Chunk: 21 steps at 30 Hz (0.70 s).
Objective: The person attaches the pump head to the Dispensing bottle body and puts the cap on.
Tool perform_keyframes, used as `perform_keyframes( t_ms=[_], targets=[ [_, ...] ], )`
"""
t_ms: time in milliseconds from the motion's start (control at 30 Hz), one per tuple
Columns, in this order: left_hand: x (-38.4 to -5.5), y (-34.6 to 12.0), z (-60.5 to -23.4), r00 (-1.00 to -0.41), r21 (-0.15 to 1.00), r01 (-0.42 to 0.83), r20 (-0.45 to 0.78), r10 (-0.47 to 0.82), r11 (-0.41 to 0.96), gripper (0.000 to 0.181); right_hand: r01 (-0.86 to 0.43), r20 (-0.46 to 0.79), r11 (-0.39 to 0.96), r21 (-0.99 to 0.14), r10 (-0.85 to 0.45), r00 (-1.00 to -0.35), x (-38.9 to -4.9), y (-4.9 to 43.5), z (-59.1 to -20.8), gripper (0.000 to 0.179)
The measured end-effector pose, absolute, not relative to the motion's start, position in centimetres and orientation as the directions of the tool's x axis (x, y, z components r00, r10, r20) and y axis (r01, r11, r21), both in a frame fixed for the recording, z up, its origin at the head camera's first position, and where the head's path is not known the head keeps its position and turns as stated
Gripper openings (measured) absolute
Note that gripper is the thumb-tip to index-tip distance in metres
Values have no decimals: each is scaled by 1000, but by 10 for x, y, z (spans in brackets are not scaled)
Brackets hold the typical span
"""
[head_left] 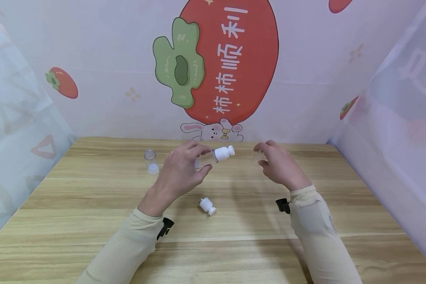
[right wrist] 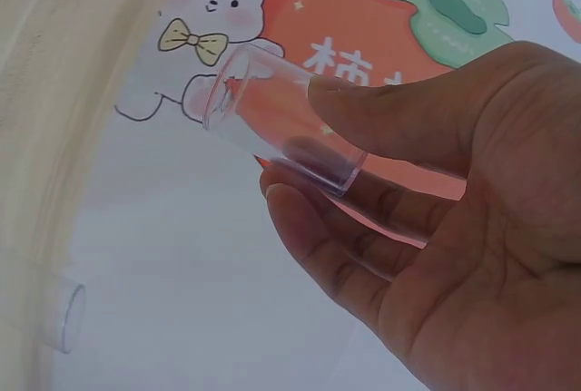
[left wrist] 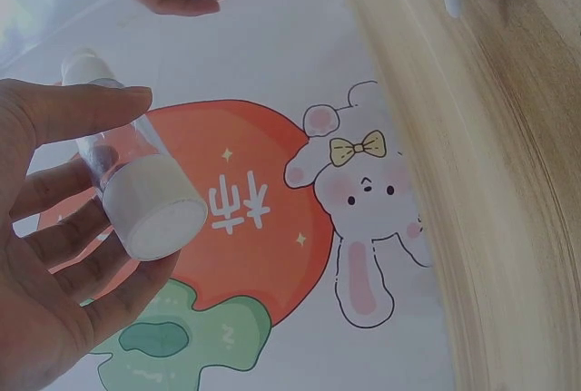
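My left hand [head_left: 181, 171] grips a small clear bottle [head_left: 206, 159] by its sides, thumb opposite the fingers. Its white pump top [head_left: 224, 153] points right, and in the left wrist view its white base [left wrist: 156, 214] faces the camera. To the right, my right hand [head_left: 281, 163] pinches a clear, hollow cylindrical cap [right wrist: 281, 123] between thumb and fingers, its rim facing away from the palm. Both held pieces are above the wooden table, apart from each other. Below and between the hands, a loose white pump head [head_left: 208, 206] lies on its side.
A second clear bottle [head_left: 151, 162] with a white bottom and no top stands left of my left hand. Another clear cylinder [right wrist: 65, 311] shows at the lower left of the right wrist view. A printed cloth backdrop [head_left: 120, 118] rises behind the wooden table [head_left: 92, 197].
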<state>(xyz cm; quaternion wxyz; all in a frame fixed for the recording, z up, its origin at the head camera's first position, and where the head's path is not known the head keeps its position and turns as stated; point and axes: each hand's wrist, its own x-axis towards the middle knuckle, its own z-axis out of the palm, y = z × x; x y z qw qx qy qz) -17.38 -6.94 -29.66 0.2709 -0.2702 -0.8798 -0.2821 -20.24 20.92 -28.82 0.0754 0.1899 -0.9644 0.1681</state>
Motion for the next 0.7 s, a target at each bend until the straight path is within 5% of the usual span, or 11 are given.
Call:
perform_keyframes(
  t_ms=[700],
  targets=[
    [-174, -70, -297, -711, 353, 628, 623, 326, 694, 34, -476, 310, 812, -337, -381, -871, -190, 203, -273, 32]
  ],
)
